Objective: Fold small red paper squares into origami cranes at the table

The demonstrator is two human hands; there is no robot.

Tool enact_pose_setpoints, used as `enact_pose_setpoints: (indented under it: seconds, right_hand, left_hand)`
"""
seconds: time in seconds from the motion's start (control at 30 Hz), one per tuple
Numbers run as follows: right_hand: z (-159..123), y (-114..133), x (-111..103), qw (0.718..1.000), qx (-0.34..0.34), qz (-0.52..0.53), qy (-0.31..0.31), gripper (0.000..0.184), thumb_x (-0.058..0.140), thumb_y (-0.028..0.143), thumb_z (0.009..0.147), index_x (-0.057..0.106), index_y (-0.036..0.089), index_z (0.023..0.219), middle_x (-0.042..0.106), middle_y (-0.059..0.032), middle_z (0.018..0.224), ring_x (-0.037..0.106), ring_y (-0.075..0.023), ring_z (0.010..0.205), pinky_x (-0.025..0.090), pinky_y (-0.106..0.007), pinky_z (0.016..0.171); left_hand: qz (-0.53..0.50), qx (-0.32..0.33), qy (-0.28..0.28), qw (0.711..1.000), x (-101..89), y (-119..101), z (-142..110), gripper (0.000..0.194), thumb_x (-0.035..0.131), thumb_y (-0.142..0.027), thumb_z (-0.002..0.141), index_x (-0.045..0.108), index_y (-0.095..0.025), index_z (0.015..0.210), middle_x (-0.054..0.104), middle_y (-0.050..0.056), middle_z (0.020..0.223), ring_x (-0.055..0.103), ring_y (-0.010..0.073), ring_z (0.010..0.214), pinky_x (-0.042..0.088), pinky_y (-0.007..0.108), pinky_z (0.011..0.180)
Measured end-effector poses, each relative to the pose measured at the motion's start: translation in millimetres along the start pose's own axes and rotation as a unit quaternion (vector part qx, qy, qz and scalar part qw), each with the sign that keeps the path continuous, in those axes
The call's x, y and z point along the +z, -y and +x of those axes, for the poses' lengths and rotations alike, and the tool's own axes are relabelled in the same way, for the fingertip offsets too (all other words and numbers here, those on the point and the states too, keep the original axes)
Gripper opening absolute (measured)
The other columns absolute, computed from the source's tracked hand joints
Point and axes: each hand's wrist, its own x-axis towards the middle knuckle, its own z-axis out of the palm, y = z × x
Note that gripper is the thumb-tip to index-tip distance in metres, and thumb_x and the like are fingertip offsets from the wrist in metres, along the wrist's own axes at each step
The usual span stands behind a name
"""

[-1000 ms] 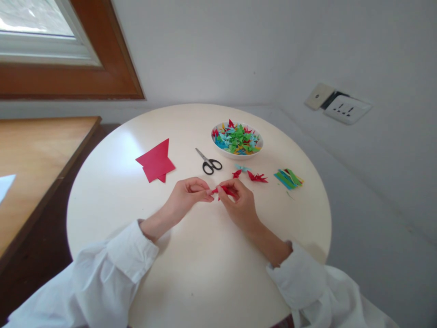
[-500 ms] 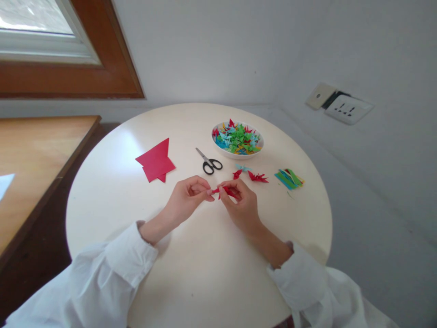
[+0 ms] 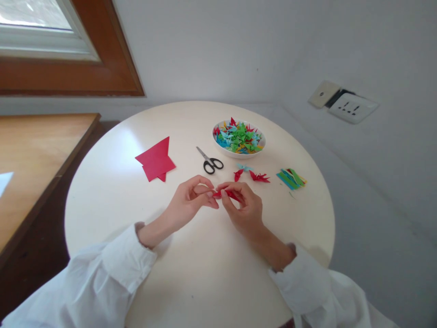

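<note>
Both hands well inside table edge

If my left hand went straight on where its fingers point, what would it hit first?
Your left hand would first meet the red folded paper at its fingertips, then probably your right hand beyond; exact depth is unclear.

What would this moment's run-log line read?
left hand: at left end of folded red paper | right hand: pinching it | on table: scissors, filled bowl, red sheets
</note>
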Motion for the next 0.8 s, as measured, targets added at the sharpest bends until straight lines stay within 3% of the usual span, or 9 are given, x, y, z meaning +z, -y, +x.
enact_pose_setpoints:
  seconds: [0.13, 0.4, 0.8]
  right_hand:
    - [-0.3, 1.6, 0.1, 1.000, -0.018, -0.009, 0.015, 0.010, 0.057, 0.015, 0.077, 0.056, 0.021, 0.085, 0.067, -0.0028, 0.085, 0.064, -0.0132, 0.074, 0.055, -0.027, 0.068]
    - [-0.7, 1.5, -0.5, 0.999, -0.039, -0.011, 0.024, 0.013, 0.057, 0.015, 0.077, 0.056, 0.022, 0.088, 0.067, -0.0038, 0.092, 0.065, -0.0137, 0.080, 0.056, -0.027, 0.070]
    - [0.4, 1.1, 0.5, 0.999, -0.042, -0.018, 0.014, 0.009, 0.056, 0.015, 0.079, 0.055, 0.021, 0.086, 0.066, -0.0055, 0.095, 0.064, -0.0150, 0.084, 0.056, -0.029, 0.072]
  left_hand:
    - [-0.033, -0.004, 0.015, 0.999, 2.1, -1.2, -1.4, 0.022, 0.064, -0.029, 0.073, 0.051, -0.016, 0.083, 0.068, 0.001, 0.064, 0.067, 0.0165, 0.067, 0.053, 0.035, 0.074]
    - [-0.040, 0.009, -0.009, 0.999, 6.9, 0.3, -1.0, 0.027, 0.069, -0.031, 0.068, 0.051, -0.016, 0.082, 0.070, 0.001, 0.065, 0.069, 0.0190, 0.069, 0.055, 0.035, 0.074]
    - [0.072, 0.065, -0.031, 0.995, 4.6, 5.4, -5.0, 0.010, 0.056, -0.024, 0.078, 0.052, -0.018, 0.084, 0.069, 0.001, 0.072, 0.068, 0.0157, 0.074, 0.054, 0.027, 0.070]
